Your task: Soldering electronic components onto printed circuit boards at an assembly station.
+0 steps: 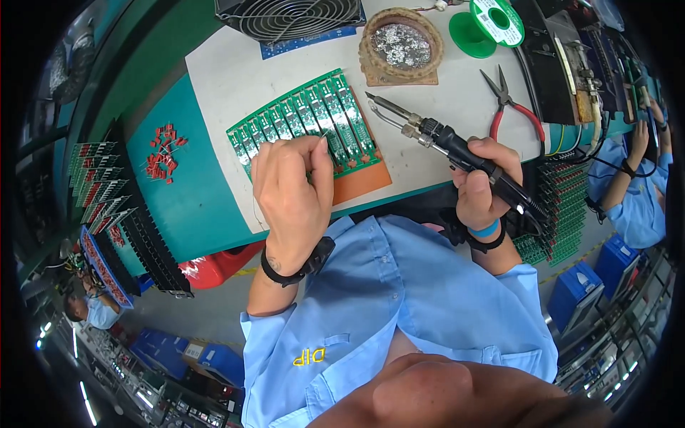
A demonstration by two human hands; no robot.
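Observation:
My left hand (289, 182) is closed in a pinch over the lower part of a green circuit board panel (289, 121). A thin solder wire (256, 208) trails from beneath it; the fingers hide part of the panel. The panel has several narrow boards side by side and lies slanted, with an orange-brown sheet (365, 184) showing under its right lower edge. My right hand (489, 178) is wrapped around a black soldering iron (457, 145). A thin curved metal tube runs beside its tip, which points up and left, apart from the panel.
Beyond the panel stand a black fan (292, 16), a round solder-filled pot (403, 48) and a green spool (485, 30). Red-handled pliers (505, 107) lie at right. Loose red components (165, 153) sit on the green mat at left. Racks of boards (564, 207) flank the bench; co-workers (631, 171) are nearby.

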